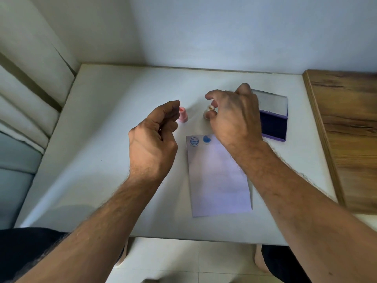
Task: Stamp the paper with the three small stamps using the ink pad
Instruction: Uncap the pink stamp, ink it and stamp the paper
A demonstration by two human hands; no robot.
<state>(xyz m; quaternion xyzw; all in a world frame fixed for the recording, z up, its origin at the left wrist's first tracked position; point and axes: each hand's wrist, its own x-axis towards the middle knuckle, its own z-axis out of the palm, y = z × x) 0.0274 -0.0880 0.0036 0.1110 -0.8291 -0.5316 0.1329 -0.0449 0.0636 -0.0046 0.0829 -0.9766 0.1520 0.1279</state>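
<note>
Under the right hand point(230, 117), fingertips pinch the cream stamp point(208, 113) for inking, while the left hand point(155, 131) hovers loosely curled, empty, beside the pink stamp point(183, 115).

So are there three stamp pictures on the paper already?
No, the paper shows only two blue prints near its top edge: a round face and a heart.

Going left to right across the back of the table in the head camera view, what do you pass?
Left hand → pink stamp → white stamp, pinched by the right hand → open ink pad → wooden board.
</note>
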